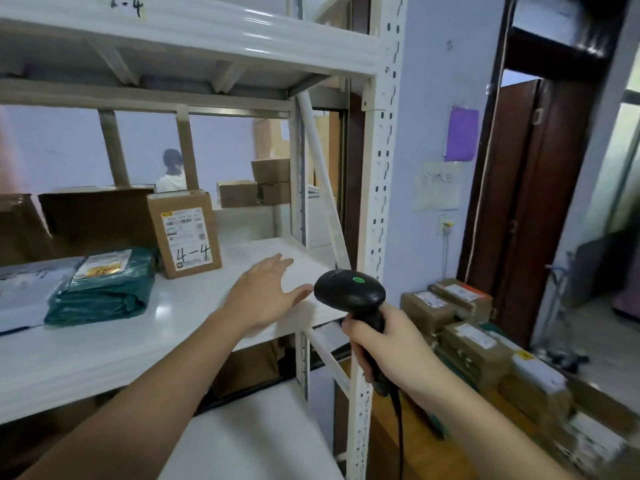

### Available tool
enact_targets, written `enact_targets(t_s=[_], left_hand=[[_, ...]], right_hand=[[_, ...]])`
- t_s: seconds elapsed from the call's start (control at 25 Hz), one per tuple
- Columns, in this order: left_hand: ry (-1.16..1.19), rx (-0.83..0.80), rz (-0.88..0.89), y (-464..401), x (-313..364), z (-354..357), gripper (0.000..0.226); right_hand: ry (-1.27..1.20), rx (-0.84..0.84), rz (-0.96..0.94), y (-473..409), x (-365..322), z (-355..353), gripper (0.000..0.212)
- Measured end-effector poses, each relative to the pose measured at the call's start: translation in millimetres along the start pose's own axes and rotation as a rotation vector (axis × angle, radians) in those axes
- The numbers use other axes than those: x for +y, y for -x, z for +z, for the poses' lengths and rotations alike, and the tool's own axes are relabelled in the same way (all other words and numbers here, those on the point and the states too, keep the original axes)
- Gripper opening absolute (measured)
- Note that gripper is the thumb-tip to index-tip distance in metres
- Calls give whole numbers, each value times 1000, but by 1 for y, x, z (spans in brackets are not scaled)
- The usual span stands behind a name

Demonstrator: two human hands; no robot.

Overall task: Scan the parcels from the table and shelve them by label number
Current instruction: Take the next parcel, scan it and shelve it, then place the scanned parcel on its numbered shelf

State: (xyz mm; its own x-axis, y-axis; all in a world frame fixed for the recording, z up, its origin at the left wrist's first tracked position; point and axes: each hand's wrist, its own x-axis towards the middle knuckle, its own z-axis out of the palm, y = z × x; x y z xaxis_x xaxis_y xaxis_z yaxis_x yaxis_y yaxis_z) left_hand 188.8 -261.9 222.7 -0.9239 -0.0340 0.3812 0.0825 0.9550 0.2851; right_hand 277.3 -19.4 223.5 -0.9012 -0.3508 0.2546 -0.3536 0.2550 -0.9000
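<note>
A brown cardboard parcel (185, 233) marked "4-4" stands upright on the white shelf (104, 355). My left hand (265, 292) hovers open and empty over the shelf, to the right of that parcel and apart from it. My right hand (384, 344) grips the handle of a black barcode scanner (351, 292) with a green dot on its head, just off the shelf's right front corner. A green plastic mailer (100, 289) lies flat to the left, and a white mailer (24, 292) lies at the far left.
More brown boxes (97, 220) stand at the shelf's back. The white perforated upright (377, 202) rises by the scanner. Several labelled parcels (474, 344) lie on a wooden table at lower right. A dark door (530, 202) is open. A person (171, 171) stands beyond the shelf.
</note>
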Motion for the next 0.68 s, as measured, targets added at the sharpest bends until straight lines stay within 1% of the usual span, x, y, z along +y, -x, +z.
enact_targets(t_s=[0.08, 0.2, 0.28, 0.36, 0.48, 0.68], left_hand=[[48, -10, 36, 8, 34, 14, 78], [161, 4, 82, 21, 87, 32, 69], [252, 13, 121, 32, 126, 46, 65], [288, 10, 179, 39, 161, 66, 64], [290, -44, 215, 38, 204, 104, 64], [279, -190, 193, 32, 266, 181, 69]], right_hand=[[33, 56, 32, 24, 10, -23, 20], [67, 131, 52, 55, 26, -61, 13], [63, 166, 46, 76, 35, -93, 18], [58, 187, 62, 96, 45, -127, 18], [98, 235, 105, 122, 62, -175, 17], [104, 274, 193, 148, 108, -245, 18]])
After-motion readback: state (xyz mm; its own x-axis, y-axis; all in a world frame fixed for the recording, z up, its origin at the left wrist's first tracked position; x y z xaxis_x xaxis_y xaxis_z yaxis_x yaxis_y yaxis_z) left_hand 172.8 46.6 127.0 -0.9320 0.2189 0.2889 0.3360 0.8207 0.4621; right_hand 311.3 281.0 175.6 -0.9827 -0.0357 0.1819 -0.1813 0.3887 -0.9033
